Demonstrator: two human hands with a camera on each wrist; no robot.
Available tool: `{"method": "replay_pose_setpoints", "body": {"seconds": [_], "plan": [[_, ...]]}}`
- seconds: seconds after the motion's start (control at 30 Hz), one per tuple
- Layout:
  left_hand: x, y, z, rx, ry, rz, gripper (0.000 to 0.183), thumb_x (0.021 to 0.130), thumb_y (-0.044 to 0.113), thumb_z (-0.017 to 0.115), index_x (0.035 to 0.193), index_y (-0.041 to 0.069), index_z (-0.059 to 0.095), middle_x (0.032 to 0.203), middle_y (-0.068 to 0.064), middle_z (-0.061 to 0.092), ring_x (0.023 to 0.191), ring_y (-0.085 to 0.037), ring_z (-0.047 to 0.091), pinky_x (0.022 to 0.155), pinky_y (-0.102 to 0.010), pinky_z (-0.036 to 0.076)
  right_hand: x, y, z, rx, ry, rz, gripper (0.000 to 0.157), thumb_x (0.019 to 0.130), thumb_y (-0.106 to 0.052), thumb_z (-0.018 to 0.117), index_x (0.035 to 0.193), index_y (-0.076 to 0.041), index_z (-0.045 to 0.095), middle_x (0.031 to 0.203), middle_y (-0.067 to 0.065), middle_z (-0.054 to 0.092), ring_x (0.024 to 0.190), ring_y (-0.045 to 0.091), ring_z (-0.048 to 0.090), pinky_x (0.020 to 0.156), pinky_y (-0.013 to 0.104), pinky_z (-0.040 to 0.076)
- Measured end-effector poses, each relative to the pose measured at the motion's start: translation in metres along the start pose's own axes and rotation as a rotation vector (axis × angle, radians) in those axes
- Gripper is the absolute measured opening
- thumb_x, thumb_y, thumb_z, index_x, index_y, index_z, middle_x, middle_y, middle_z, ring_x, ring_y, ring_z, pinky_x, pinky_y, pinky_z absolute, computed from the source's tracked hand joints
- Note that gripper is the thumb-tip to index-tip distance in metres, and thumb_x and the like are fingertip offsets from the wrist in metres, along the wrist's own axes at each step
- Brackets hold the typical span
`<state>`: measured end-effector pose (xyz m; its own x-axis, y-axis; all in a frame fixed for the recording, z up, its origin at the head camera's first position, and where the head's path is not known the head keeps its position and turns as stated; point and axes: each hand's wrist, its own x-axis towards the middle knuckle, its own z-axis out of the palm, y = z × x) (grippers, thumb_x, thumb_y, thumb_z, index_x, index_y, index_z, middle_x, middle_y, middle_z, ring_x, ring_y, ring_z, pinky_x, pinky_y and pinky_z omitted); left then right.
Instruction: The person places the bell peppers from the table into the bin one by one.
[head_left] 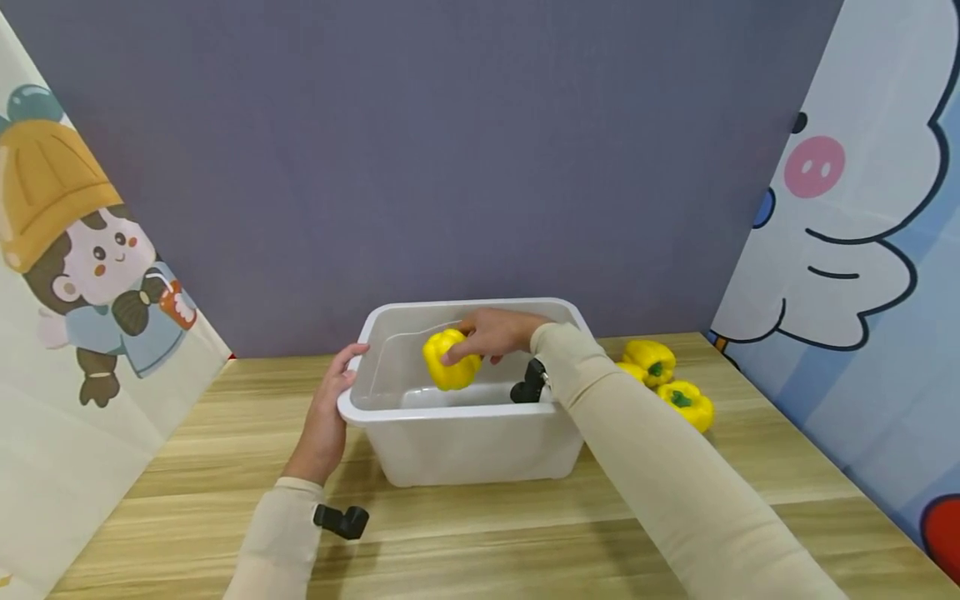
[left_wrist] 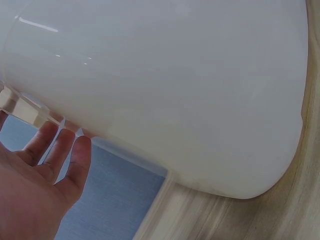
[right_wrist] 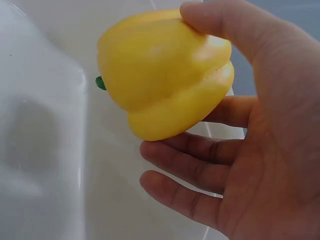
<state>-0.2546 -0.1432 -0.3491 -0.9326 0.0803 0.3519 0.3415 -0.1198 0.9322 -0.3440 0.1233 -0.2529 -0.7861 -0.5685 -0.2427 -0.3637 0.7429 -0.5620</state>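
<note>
A white plastic bin [head_left: 465,450] stands on the wooden table. My left hand [head_left: 327,415] holds its left rim from outside; in the left wrist view, fingers [left_wrist: 75,165] reach up under the rim beside the bin's smooth wall [left_wrist: 200,100]. Inside the bin's opening, my right hand [head_left: 498,333] grips a yellow bell pepper [head_left: 452,360]. The right wrist view has the thumb on the upper side of the pepper [right_wrist: 165,75] and fingers beneath it, with a green stem tip at the far end. The lower two fingers stand apart from it.
Several more yellow bell peppers [head_left: 684,403] lie on the table [head_left: 450,542] right of the bin, partly hidden by the right sleeve [head_left: 645,450]. A grey-purple wall [head_left: 465,150] rises behind, with cartoon panels at left [head_left: 97,275] and right [head_left: 862,250].
</note>
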Motion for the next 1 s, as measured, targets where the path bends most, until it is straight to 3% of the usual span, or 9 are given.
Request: {"method": "replay_pose_setpoints", "body": {"seconds": [0.37, 0.67, 1.0], "plan": [[0.0005, 0.0009, 0.0002, 0.009, 0.003, -0.008, 0.040, 0.104, 0.023, 0.034, 0.140, 0.012, 0.045, 0.121, -0.013, 0.053, 0.101, -0.017, 0.055, 0.082, -0.029, 0.047, 0.0016, 0.0021, 0.0032, -0.025, -0.081, 0.011, 0.046, 0.082, -0.054, 0.071, 0.109, -0.017, 0.067, 0.096, 0.000, 0.068, 0.105, 0.033, 0.063, 0.080, 0.044, 0.055], [-0.0004, 0.0024, 0.0002, 0.011, -0.003, -0.003, 0.039, 0.104, 0.023, 0.034, 0.140, 0.012, 0.045, 0.120, -0.012, 0.053, 0.100, -0.015, 0.055, 0.082, -0.028, 0.047, 0.0000, 0.0019, 0.0073, -0.017, -0.135, 0.057, 0.051, 0.081, -0.056, 0.072, 0.112, -0.016, 0.067, 0.098, -0.001, 0.070, 0.100, 0.026, 0.065, 0.087, 0.047, 0.053], [-0.0005, 0.0018, 0.0003, 0.013, -0.004, 0.006, 0.039, 0.104, 0.023, 0.034, 0.140, 0.013, 0.045, 0.121, -0.010, 0.054, 0.101, -0.015, 0.056, 0.084, -0.031, 0.047, 0.0000, 0.0023, 0.0064, -0.049, -0.194, 0.075, 0.052, 0.081, -0.058, 0.071, 0.111, -0.016, 0.067, 0.100, -0.001, 0.070, 0.093, 0.018, 0.066, 0.082, 0.039, 0.055]]}}
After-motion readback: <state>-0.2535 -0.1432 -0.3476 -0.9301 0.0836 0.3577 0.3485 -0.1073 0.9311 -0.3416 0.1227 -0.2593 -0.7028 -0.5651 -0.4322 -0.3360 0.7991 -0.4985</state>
